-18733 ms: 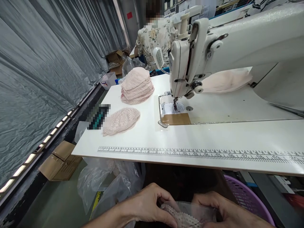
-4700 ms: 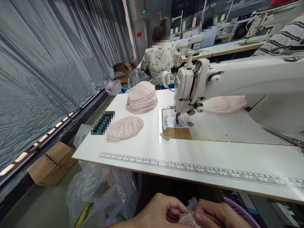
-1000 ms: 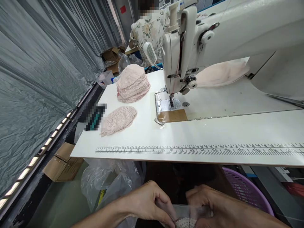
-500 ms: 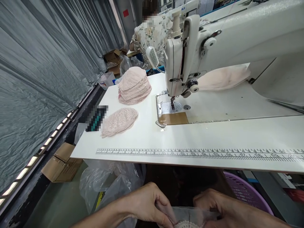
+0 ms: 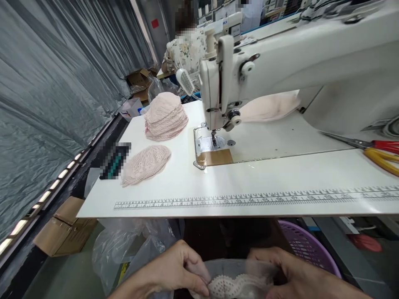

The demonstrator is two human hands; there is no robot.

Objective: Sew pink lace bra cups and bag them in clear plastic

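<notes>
Low in the head view, below the table's front edge, a piece of sheer mesh fabric with a scalloped lace edge [image 5: 232, 285] is stretched between my hands. My left hand [image 5: 182, 268] pinches its left side between thumb and fingers. On the right side, my right hand [image 5: 282, 272] grips the mesh, its fingertips partly behind the cloth. The lower part of the fabric runs out of the picture. Above, on the white table [image 5: 168, 189], lie a small pile of pale pink lace cups [image 5: 146, 162] and a taller stack of them [image 5: 166, 116].
A sewing machine [image 5: 215, 93] stands on the table, pale pink fabric [image 5: 269, 109] behind its needle. Yellow-handled scissors [image 5: 382, 160] lie at the right. A purple basket [image 5: 307, 247] and a cardboard box [image 5: 64, 228] sit lower down. Someone in a floral top [image 5: 185, 52] is beyond.
The view has swung right, bringing the scissors in. My hands have raised the mesh slightly, and more of its lace edge shows. Both hands keep their hold.
</notes>
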